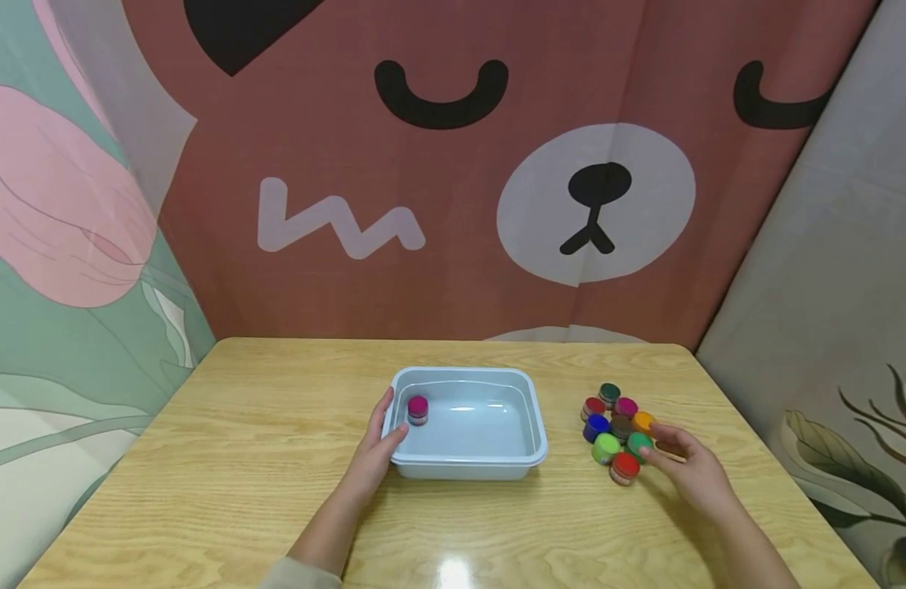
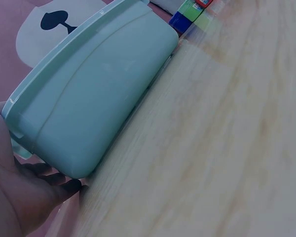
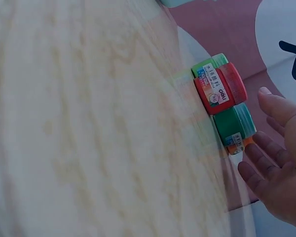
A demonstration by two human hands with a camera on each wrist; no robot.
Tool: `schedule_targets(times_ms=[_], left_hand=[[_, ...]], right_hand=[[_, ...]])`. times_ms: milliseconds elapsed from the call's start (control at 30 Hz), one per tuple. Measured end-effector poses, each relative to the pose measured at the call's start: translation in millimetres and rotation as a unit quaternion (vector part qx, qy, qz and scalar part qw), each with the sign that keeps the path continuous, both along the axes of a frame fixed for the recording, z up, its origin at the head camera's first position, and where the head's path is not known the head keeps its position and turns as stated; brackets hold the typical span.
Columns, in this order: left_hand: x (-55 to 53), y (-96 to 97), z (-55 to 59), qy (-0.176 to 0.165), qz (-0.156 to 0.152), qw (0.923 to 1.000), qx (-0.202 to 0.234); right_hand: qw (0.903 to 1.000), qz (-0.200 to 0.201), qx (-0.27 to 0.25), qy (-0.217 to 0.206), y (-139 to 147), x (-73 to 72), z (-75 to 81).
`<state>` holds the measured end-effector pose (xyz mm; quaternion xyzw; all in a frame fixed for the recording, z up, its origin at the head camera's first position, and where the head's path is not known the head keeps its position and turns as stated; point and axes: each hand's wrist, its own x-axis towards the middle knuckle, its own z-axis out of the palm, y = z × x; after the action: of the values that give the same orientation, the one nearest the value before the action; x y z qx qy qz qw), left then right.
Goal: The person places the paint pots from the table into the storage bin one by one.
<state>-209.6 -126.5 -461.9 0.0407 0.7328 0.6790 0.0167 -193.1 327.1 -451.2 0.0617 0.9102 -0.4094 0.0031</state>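
Observation:
A pale blue plastic basin [image 1: 468, 473] stands on the table. My left hand [image 1: 372, 450] grips its left rim, thumb over the edge and fingers along the outside; the left wrist view shows these fingers against the basin's end. Inside, near the left wall, sits one paint jar with a magenta lid [image 1: 418, 409]. To the right, several small paint jars stand in a cluster. My right hand [image 1: 692, 474] is beside them, thumb and fingers spread around the near right side of the green paint jar [image 1: 640, 444]. The right wrist view shows a gap between thumb and jars.
Close to the right hand are a red-lidded jar [image 1: 625, 466], a light green jar [image 1: 606, 447] and an orange jar [image 1: 643, 422]. A blue jar [image 1: 596, 427] is on the basin's side of the cluster. A printed curtain [image 1: 453, 286] hangs behind the wooden table [image 1: 239, 458].

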Motion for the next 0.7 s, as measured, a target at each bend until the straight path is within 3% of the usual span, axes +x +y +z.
schedule_targets(times_ms=[700], left_hand=[[0.2,-0.5,0.3,-0.004,-0.001,1.0000,-0.008]], right_hand=[[0.9998,0.017,0.001,0.004,-0.8,-7.4,-10.8]])
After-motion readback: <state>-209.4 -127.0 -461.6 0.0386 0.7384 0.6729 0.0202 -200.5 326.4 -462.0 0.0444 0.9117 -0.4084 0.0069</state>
